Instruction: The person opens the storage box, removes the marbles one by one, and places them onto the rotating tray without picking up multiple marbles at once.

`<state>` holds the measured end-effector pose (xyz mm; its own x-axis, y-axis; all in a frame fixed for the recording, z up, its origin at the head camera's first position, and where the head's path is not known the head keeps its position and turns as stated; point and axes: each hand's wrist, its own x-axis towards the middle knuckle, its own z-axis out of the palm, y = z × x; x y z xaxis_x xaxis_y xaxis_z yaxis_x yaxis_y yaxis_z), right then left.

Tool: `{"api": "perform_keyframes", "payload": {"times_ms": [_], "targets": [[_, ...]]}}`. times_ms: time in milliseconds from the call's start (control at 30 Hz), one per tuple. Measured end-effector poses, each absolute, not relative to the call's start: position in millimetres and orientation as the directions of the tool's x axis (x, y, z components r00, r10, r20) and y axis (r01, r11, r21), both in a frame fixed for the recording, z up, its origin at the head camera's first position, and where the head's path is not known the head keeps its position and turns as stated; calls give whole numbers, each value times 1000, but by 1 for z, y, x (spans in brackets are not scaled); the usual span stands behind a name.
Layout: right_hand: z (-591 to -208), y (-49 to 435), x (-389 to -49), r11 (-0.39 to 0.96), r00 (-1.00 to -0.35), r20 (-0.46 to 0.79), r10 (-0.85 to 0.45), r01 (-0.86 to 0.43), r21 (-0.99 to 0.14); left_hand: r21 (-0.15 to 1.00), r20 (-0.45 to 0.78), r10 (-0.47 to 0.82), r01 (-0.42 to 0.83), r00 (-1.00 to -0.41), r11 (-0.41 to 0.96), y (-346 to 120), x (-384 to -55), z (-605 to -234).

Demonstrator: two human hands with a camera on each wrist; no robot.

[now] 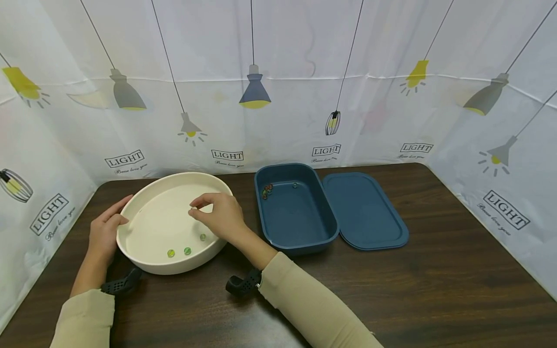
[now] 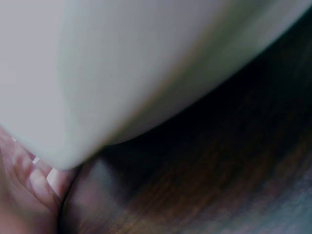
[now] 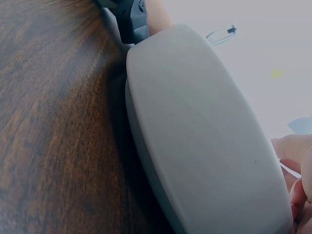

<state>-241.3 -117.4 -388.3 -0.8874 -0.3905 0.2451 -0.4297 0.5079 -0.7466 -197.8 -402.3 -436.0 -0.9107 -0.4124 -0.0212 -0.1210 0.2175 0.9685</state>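
A round cream dish (image 1: 152,241) with a raised rim sits at the left of the table. My left hand (image 1: 103,232) grips its left rim, the thumb over the edge and the fingers along the outer wall. Above the dish, my right hand (image 1: 224,217) pinches a small marble (image 1: 193,209) between thumb and index finger, mostly hidden by the fingertips. Toward the near side of the dish lie a yellow-green marble (image 1: 171,253), a green marble (image 1: 187,251) and a paler marble (image 1: 202,237). In the right wrist view, the dish's outer wall (image 3: 204,126) partly hides my curled fingers (image 3: 304,170).
Right of the dish stands a deep blue rectangular container (image 1: 296,212), with several reddish and green marbles (image 1: 267,190) in its far left corner and a clear marble (image 1: 295,185) near its back wall. Its blue lid (image 1: 367,210) lies beside it on the dark wooden table (image 1: 435,290). A printed curtain (image 1: 283,135) hangs behind.
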Motion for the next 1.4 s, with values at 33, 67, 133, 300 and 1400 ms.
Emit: {"api": "perform_keyframes", "payload": {"times_ms": [33,67,133,300,1400], "targets": [[-388,-117,-241,508,-888,245,-390,-429,-747,970,-19,-411,-117,-911,215,-402,-198,-436],[-388,-117,-241,507,-888,245,-389,-428,-748,970,-18,-409,-115,-912,213,-402,-198,-436],[-388,-117,-241,507,-889,246,-387,-428,-749,975,-19,-408,-108,-913,196,-402,-198,-436],[-387,-117,-241,507,-888,254,-384,-432,-745,975,-19,-405,-107,-914,194,-401,-198,-436],[-328,-53,-255,141,-908,204,-367,-271,-952,981,-4,-405,-83,-914,178,-400,-198,-435]]}}
